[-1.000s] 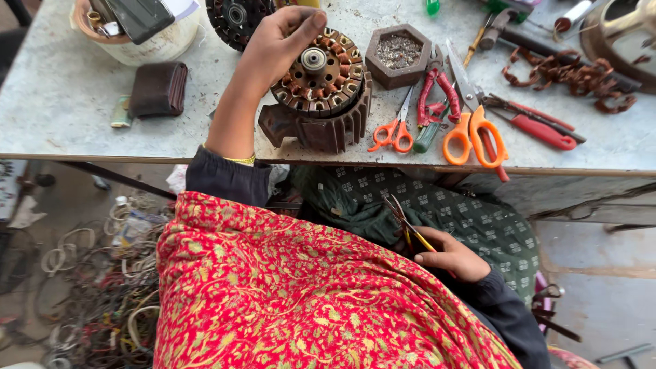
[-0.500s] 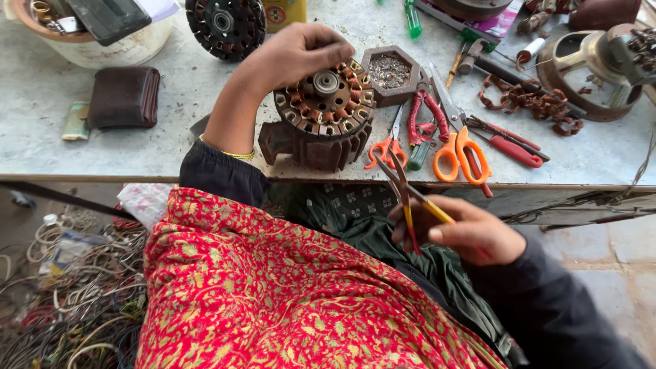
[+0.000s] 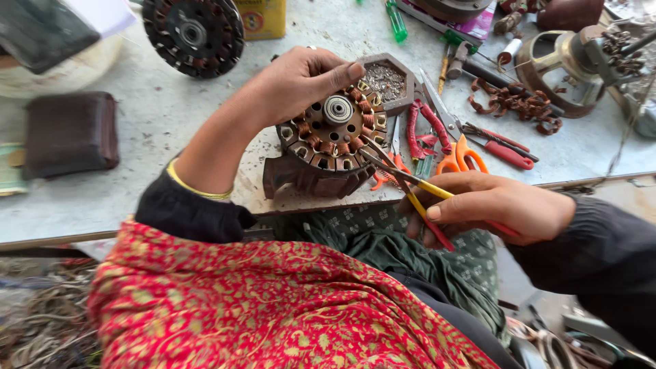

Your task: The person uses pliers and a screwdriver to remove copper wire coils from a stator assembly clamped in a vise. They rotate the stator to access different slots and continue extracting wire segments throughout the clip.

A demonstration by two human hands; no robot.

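The motor stator [image 3: 333, 140] is being held down on the grey workbench [image 3: 164, 116], close to its near edge, by the left hand [image 3: 301, 82]. This hand is being laid over the top left part of the stator, with the fingers curled and the thumb pressed on the upper rim, so the left hand is the nearer one and is already in contact.

From the lower right, a pair of pliers with yellow and red handles [image 3: 403, 184] is being brought in by the right hand [image 3: 492, 208]. The handles are being pinched between thumb and fingers of this hand. The long axis of the pliers is running diagonally, from the hand at the lower right up to the left, and the thin tips are being placed at the lower right rim of the stator, on or just beside a coil; whether a wire is being gripped cannot be told.

The stator is looking round and dark, with a ring of copper-coloured coils and a shiny bearing in the middle, and it is being rested on a rusty brown base. Orange scissors [image 3: 461, 154] are lying just beside it, to the right.
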